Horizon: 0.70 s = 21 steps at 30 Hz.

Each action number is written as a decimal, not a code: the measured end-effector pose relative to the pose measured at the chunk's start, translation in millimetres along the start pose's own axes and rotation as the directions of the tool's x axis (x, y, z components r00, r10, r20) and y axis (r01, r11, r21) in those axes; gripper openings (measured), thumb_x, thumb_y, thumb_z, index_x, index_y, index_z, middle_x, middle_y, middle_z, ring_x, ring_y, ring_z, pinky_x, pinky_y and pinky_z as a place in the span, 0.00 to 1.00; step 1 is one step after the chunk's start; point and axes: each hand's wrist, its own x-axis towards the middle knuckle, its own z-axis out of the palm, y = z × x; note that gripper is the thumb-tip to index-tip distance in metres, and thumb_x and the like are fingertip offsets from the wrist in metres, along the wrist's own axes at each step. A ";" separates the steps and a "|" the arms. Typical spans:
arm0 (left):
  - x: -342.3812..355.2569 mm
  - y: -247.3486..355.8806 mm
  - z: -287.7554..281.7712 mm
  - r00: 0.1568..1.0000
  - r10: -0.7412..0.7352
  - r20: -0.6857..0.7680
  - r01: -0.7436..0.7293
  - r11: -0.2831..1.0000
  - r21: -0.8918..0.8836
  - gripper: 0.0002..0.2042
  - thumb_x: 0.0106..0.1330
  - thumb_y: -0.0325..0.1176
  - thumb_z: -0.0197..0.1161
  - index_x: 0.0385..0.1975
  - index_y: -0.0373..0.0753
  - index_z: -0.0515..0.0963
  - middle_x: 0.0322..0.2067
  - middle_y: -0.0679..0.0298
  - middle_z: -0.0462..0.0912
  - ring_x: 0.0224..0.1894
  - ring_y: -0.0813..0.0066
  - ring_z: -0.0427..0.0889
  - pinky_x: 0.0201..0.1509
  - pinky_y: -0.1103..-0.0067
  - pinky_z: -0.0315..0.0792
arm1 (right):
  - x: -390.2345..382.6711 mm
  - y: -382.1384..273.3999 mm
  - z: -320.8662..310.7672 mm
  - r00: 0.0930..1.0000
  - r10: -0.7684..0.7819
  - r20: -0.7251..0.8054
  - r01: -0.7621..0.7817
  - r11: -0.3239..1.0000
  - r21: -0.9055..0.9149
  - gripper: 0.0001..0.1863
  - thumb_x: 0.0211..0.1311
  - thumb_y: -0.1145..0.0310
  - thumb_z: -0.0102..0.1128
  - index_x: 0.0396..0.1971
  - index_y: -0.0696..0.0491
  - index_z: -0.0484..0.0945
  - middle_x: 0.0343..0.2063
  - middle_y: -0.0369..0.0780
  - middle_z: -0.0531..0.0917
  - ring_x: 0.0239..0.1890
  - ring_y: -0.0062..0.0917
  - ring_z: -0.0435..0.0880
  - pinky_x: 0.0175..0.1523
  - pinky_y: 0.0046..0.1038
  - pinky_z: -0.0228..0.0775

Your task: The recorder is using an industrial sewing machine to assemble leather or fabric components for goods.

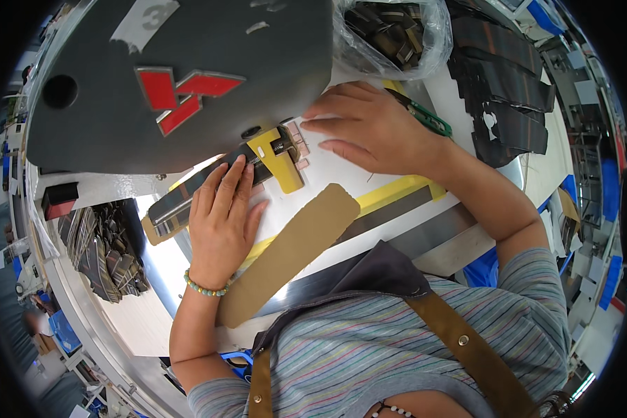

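Note:
My left hand [223,209] lies with straight fingers on a dark striped fabric strip [179,198], which runs up to a yellow guide plate [283,167] under the sewing machine head [258,63]. A bit of brown card shows under the strip's near end. My right hand [380,129] is held beyond the yellow plate, fingers spread, their tips at the machine head's edge; nothing shows in it. Small metal parts and pinkish pieces [299,139] sit between the plate and that hand. A long brown card piece [292,254] lies slantwise in front of me.
Green-handled snips [428,120] lie beyond my right wrist. A plastic bag [435,35] of dark fabric pieces stands at the back. Stacked dark striped strips [501,83] lie at the far right, more [103,251] at the left. A black-and-red block [60,202] sits near the left edge.

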 end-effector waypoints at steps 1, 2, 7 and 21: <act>-0.5 -0.7 0.4 1.000 -0.001 0.001 0.001 1.000 -0.001 0.28 0.66 0.33 0.74 0.66 0.32 0.81 0.68 0.55 0.80 0.66 0.50 0.79 0.70 0.60 0.74 | 0.9 -3.4 0.7 0.999 -0.030 0.020 0.030 0.999 0.018 0.18 0.65 0.61 0.73 0.53 0.50 0.88 0.55 0.35 0.85 0.58 0.33 0.83 0.66 0.41 0.74; -1.1 -1.4 0.9 1.000 -0.004 -0.014 0.004 1.000 -0.023 0.28 0.65 0.32 0.75 0.65 0.32 0.81 0.67 0.55 0.81 0.66 0.50 0.79 0.69 0.60 0.75 | 1.7 -7.3 2.8 0.999 -0.030 0.022 0.030 0.999 0.019 0.18 0.65 0.61 0.73 0.53 0.50 0.88 0.55 0.35 0.85 0.58 0.33 0.83 0.66 0.41 0.74; 0.3 -0.6 -0.5 0.999 0.005 -0.032 -0.006 0.999 -0.050 0.26 0.64 0.30 0.75 0.63 0.32 0.83 0.66 0.54 0.82 0.64 0.49 0.80 0.68 0.60 0.76 | -0.8 -13.3 11.2 0.994 -0.048 0.102 0.057 0.994 -0.091 0.19 0.65 0.58 0.73 0.54 0.48 0.87 0.59 0.35 0.82 0.63 0.34 0.79 0.71 0.44 0.72; 3.8 0.5 -7.5 1.000 0.011 0.014 -0.010 0.998 -0.060 0.27 0.64 0.32 0.75 0.63 0.31 0.83 0.68 0.55 0.81 0.64 0.50 0.80 0.70 0.60 0.75 | -7.2 -13.9 12.6 0.971 -0.092 0.222 0.118 0.987 -0.106 0.21 0.72 0.52 0.67 0.60 0.44 0.87 0.68 0.33 0.82 0.70 0.27 0.77 0.80 0.44 0.64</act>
